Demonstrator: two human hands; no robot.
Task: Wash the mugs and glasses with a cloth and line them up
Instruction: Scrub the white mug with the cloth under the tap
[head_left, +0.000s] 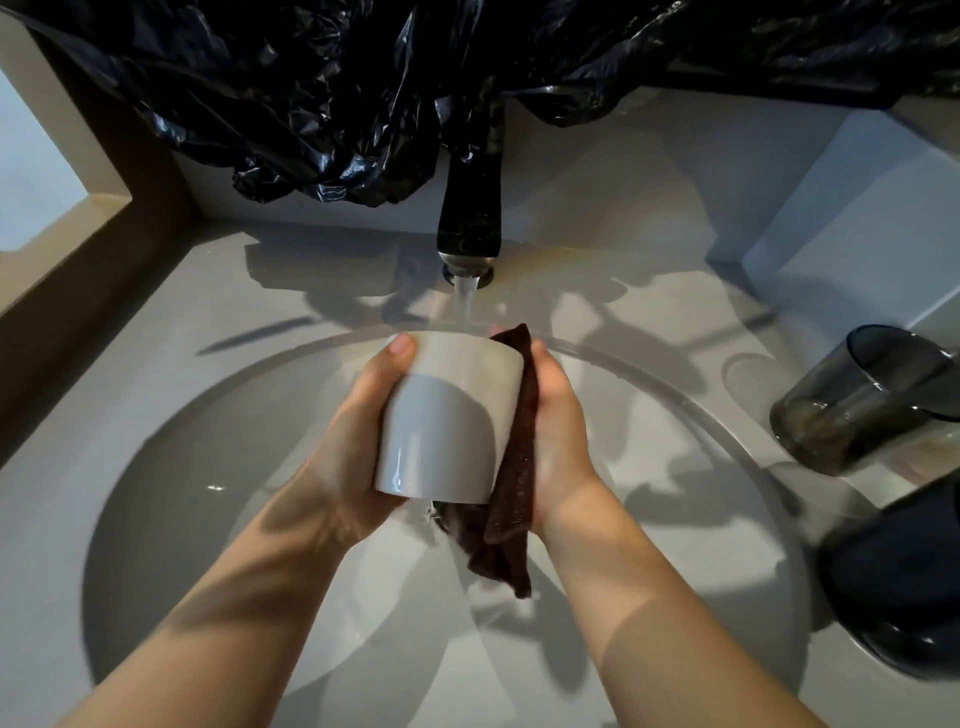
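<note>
**Mug** (447, 415). Pale, no handle showing. It is lying between the two palms. The long axis is running away from the person and rising slightly toward the tap (467, 228). The near end is sitting low by the wrists and the far end is sitting just under the water (465, 301). Which end is the mouth cannot be told.

**Left hand** (353, 457). It is gripping the mug from the left side, with the thumb lying up along the wall to the far edge and the fingers going under, out of sight. The mug is lying directly to the right of this palm, touching it.

**Right hand** (558, 431). It is cupping the cloth (511, 493) and pressing it against the mug's right wall. The mug is lying to the left of this palm, with only the cloth between them.

**Cloth**. Dark brown, sandwiched along the mug's right side, with its tail hanging below both grips over the sink (208, 467).

**Judgement**. The wipe is likely turning on rotating the mug about its long axis in the left grip while the right hand is rubbing. Both hands are equally near.

**Glass** (852, 405). Smoky, standing well to the right of the right hand on the counter. A darker glass (893, 587) is standing just nearer the person, ungripped.
</note>
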